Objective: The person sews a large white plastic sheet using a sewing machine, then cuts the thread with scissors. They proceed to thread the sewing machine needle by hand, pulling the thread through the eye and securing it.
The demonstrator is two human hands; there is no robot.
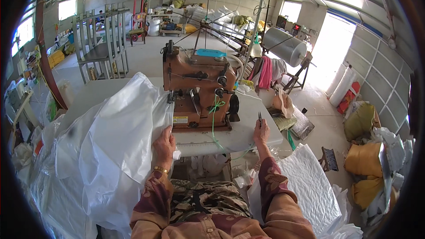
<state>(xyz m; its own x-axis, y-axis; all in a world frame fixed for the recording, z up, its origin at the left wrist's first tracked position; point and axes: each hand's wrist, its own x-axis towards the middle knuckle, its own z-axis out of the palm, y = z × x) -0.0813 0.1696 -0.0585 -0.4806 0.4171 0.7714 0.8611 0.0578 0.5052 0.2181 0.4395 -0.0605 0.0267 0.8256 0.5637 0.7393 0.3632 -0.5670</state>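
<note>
Found the white plastic sheet (117, 132) at eight o'clock from the brown sewing machine (203, 84), taking the latter as dial centre. Lay in loose folds across the tabletop (246, 128), spilling off the left side. Gripped at its right edge by the left hand (164, 144), at seven o'clock, just below the machine base. Could not tell whether caught under the needle. Noted a gold-coloured band (160, 169) on the left wrist.

Held a small dark pointed tool (260, 117) in the right hand (261, 132), tip up, at four o'clock. Had the hands well apart, clamped on separate items.

Saw green thread (217, 105) hanging down the machine front, plus a ruler strip (199, 143) along the near edge at six. Spotted camouflage cloth (208, 199) further down at six, more white sheeting (305, 181) between four and five.

Logged yellow bundles (363, 159) well out at four, pink cloth (265, 68) between two and three, a grey film roll (283, 46) at two, grey chairs (104, 53) at ten.
</note>
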